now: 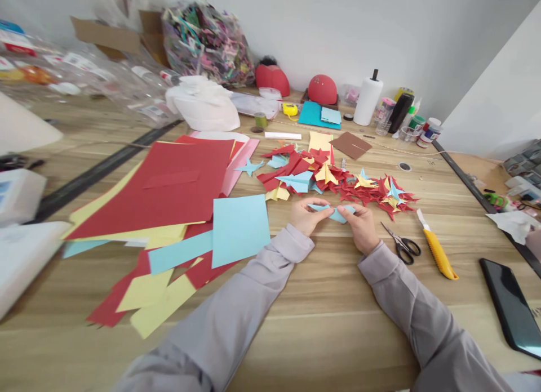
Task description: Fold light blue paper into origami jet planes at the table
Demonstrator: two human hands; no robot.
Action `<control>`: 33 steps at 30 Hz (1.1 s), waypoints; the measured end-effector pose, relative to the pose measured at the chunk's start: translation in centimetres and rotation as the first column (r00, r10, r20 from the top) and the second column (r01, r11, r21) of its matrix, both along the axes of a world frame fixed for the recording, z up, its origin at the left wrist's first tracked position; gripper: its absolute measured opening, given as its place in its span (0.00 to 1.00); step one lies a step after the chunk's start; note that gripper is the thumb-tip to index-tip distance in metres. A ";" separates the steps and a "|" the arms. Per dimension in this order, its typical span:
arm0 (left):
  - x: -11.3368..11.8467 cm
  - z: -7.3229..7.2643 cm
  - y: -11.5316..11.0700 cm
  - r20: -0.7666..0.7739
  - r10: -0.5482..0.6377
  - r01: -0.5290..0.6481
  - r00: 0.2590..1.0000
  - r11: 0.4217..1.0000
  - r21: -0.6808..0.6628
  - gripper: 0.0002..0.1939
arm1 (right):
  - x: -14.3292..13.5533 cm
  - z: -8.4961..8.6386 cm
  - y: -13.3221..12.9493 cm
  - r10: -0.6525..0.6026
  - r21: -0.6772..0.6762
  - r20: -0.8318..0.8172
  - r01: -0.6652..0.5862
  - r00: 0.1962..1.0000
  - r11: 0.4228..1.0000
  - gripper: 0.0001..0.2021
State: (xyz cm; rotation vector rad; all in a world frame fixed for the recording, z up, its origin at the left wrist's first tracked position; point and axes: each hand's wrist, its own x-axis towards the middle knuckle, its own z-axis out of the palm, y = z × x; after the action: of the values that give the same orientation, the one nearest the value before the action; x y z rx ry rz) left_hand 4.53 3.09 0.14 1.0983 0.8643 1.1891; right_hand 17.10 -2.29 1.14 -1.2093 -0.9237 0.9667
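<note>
A small piece of folded light-blue paper (337, 216) is pinched between my two hands, a little above the wooden table. My left hand (307, 216) grips its left end, thumb on top. At the other end, my right hand (362, 226) closes on it with thumb and fingers. Just beyond my hands lies a heap of folded red paper pieces (291, 169), mixed with yellow and blue star shapes such as the blue folded star (249, 166). A square blue sheet (240, 228) rests left of my left forearm, on top of paper offcuts.
Red sheets (169, 183) are stacked at the left over yellow and pink ones. Black-handled scissors (404, 246), a yellow utility knife (439, 254) and a phone (509, 304) lie to the right. Along the back stand a white roll (368, 102), small bottles and a bag of shreds (207, 45).
</note>
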 end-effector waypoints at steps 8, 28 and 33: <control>0.0 -0.3 0.2 0.026 -0.016 0.017 1.000 1.000 -0.024 0.15 | 0.0 -0.1 0.0 -0.009 0.011 0.009 0.009 1.000 1.000 0.14; 0.0 0.1 0.0 -0.028 -0.002 0.001 1.000 1.000 -0.015 0.15 | 0.1 -0.2 0.0 -0.002 0.019 0.027 0.002 1.000 1.000 0.16; 0.0 0.2 0.0 -0.034 -0.004 0.003 0.999 1.000 -0.004 0.14 | 0.1 -0.2 0.0 -0.016 0.014 0.007 0.016 1.000 1.000 0.15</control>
State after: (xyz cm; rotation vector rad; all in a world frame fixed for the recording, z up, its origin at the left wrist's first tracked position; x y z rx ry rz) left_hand 4.52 3.07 0.30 1.1188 0.8902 1.1682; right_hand 17.17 -2.27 0.95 -1.2066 -0.9238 0.9427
